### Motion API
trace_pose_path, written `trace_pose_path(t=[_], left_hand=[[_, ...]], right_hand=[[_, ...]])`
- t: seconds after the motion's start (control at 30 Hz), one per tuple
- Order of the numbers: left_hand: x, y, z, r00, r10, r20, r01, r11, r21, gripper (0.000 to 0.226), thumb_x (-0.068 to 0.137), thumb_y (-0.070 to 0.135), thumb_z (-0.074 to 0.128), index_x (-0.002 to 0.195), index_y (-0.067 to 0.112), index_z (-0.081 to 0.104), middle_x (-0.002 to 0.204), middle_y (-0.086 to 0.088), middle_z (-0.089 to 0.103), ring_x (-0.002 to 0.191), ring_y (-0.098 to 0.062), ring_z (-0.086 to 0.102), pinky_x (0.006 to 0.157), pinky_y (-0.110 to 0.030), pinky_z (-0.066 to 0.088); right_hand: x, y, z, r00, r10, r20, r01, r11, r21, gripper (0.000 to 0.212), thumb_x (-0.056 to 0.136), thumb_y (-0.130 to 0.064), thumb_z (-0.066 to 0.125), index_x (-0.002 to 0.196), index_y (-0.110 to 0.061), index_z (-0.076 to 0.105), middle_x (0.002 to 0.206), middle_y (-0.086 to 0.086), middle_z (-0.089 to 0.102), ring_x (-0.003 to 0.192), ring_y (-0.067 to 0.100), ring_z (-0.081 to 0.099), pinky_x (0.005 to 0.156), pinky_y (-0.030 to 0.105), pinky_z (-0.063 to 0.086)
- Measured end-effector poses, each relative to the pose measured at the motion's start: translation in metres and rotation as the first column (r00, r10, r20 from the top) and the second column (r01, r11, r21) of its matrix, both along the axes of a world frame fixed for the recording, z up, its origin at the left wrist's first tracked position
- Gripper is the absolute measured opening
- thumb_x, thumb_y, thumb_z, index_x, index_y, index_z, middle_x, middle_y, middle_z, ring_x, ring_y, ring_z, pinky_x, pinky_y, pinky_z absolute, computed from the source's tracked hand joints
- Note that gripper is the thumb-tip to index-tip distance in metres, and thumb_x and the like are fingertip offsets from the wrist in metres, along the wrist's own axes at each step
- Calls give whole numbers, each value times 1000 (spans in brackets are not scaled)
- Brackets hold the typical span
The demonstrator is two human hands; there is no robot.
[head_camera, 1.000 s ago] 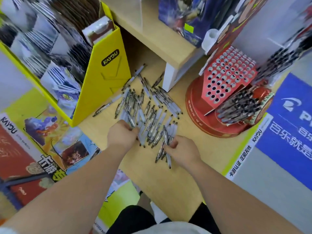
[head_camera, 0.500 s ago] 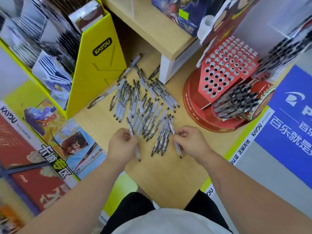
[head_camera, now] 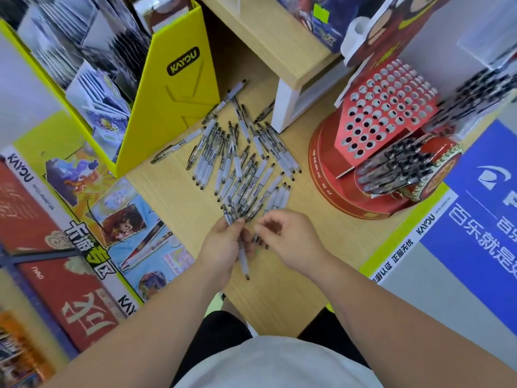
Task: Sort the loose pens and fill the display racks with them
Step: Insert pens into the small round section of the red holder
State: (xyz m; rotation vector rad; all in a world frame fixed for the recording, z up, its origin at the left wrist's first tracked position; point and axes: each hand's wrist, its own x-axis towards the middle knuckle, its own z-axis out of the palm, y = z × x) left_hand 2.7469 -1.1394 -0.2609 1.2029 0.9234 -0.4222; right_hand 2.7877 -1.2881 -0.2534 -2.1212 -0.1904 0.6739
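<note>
Early going: most pens [head_camera: 246,169] lie loose on the table [head_camera: 279,289] near the red rack [head_camera: 386,107], whose upper holes look empty. The left hand [head_camera: 223,245] grips one pen [head_camera: 242,259], and the right hand [head_camera: 293,242] seems to pinch a few.

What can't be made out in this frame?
Head view: pen count in the left hand, hidden inside its grip.
Head view: whether the right hand holds a pen; blurred, curled over.
Head view: print on the loose pens, too small.
Head view: far rack, cut by right edge.
</note>
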Motion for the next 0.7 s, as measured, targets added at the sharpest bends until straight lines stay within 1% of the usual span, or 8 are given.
trace_pose_path(t=[0.07,0.1,0.13,0.2,0.27,0.33,0.47,0.7], left_hand=[[-4,9,-4,997,69,-32,-69,998,2,12,105,17,52,98,8,55,66,-7,56,55,-24,52,58,-36,47],[-7,14,-7,996,81,-47,-81,997,3,11,105,17,53,98,9,55,64,-7,54,54,-24,51,57,-35,46],[-10,19,-9,994,86,-62,-86,996,0,11,105,17,53,98,9,55,64,-7,54,55,-24,50,56,-35,45],[-18,28,-13,990,101,-93,-103,995,-16,12,104,18,55,98,8,57,65,-8,56,57,-26,51,56,-36,46],[-23,34,-16,987,114,-112,-118,993,-28,12,103,19,57,100,8,59,66,-9,57,58,-26,51,55,-36,47],[-27,37,-17,987,113,-115,-118,993,-32,12,101,20,59,102,7,59,66,-9,58,58,-27,51,54,-35,46],[-28,39,-18,991,93,-101,-98,994,-45,15,101,22,60,104,7,60,70,-10,59,59,-27,52,54,-36,46],[-26,42,-16,992,75,-102,-79,996,-35,16,100,23,60,106,8,59,72,-11,59,60,-28,53,54,-34,46]], right_hand=[[14,-12,-7,959,170,227,-115,965,-236,24,93,-18,67,116,-22,70,117,-4,64,111,15,57,97,34,48],[22,-17,-11,924,272,268,-174,925,-338,38,92,-13,66,129,-23,64,134,-2,58,127,19,48,107,38,40],[29,-22,-13,887,376,267,-241,872,-426,49,92,-9,64,138,-25,58,147,-1,49,138,23,38,113,42,32],[38,-26,-18,812,546,205,-365,750,-552,57,94,-13,61,146,-32,48,158,-4,35,148,24,23,118,45,21],[41,-29,-20,756,634,165,-411,656,-633,59,93,-26,63,147,-37,43,159,-6,32,148,24,20,118,45,19],[40,-31,-19,720,671,178,-391,603,-695,61,89,-35,67,146,-38,45,152,-4,39,142,27,26,115,45,23],[37,-30,-20,663,718,211,-361,554,-750,54,84,-44,70,134,-33,53,140,-3,45,135,28,33,109,45,29],[44,-16,-12,594,795,126,-417,437,-797,53,88,-57,62,132,-31,47,130,-3,44,123,26,38,105,43,32]])
